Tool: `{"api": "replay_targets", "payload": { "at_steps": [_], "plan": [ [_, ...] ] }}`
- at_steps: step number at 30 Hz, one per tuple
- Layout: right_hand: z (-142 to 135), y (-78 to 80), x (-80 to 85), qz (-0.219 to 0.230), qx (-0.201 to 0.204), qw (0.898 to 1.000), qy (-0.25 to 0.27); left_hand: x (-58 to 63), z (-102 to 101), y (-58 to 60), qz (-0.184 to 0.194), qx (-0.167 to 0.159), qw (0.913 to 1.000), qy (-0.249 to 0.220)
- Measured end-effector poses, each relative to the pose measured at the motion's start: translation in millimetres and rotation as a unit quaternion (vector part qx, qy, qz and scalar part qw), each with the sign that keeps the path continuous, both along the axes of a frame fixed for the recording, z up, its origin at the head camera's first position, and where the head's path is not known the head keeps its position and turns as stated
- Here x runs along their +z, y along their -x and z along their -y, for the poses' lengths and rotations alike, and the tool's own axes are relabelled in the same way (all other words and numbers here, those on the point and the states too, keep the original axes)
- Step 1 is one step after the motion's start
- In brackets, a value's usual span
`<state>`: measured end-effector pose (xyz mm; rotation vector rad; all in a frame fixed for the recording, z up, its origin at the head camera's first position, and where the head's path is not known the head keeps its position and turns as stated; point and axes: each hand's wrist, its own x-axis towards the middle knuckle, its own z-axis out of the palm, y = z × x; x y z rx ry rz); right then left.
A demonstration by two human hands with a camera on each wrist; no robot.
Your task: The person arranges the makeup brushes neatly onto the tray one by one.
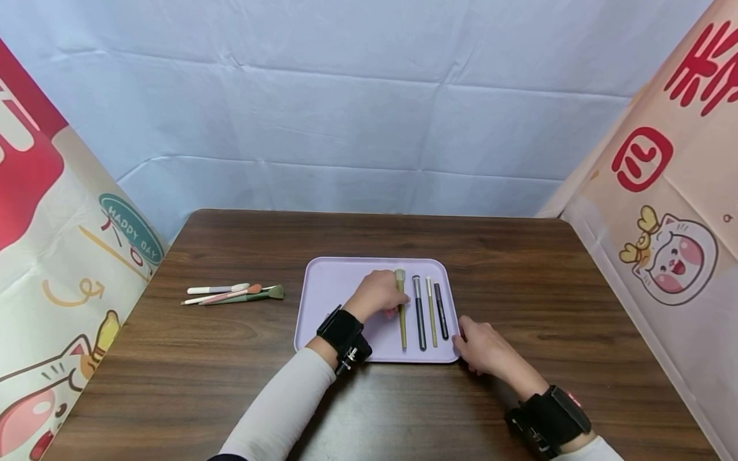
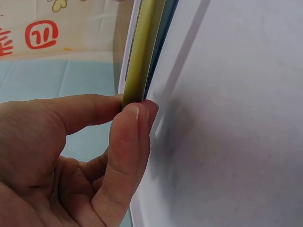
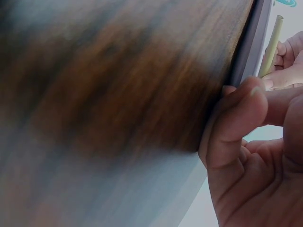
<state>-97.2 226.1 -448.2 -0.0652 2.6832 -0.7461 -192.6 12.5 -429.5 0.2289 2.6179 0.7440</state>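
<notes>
My left hand (image 1: 380, 293) pinches an olive-green makeup brush (image 1: 403, 326) between thumb and fingertips, bristles toward the far side, over the lilac tray (image 1: 331, 275). In the left wrist view the fingertips close on its green handle (image 2: 142, 56). To the right of it, a dark grey makeup brush (image 1: 419, 317), a slim olive brush (image 1: 432, 317) and a short black brush (image 1: 441, 314) lie side by side in the tray. My right hand (image 1: 483, 346) grips the tray's near right edge, thumb and finger at the rim (image 3: 251, 52).
Left of the tray, a loose pile of makeup brushes lies on the brown wooden table (image 1: 173, 371): a white one (image 1: 213, 290), a pink one (image 1: 233, 294) and a green fan-shaped one (image 1: 275, 292) among them. A pale blue cloth (image 1: 357, 128) hangs behind, with printed sheets on both sides.
</notes>
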Motion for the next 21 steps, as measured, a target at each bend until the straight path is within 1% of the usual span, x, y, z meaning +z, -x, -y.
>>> {"api": "replay_targets", "payload": {
  "at_steps": [6, 15, 21],
  "plan": [
    [-0.2, 0.2, -0.1, 0.007, -0.002, 1.000, 0.000, -0.4, -2.4, 0.0, 0.001, -0.002, 1.0000, 0.000],
    [-0.5, 1.0, -0.8, 0.002, 0.000, 1.000, 0.000, -2.5, -4.4, 1.3, -0.012, -0.022, 0.9997, 0.001],
    [-0.8, 1.1, -1.4, -0.001, 0.002, 1.000, 0.003, -3.4, -7.2, 1.4, -0.016, -0.030, 0.9992, 0.021]
  ]
}}
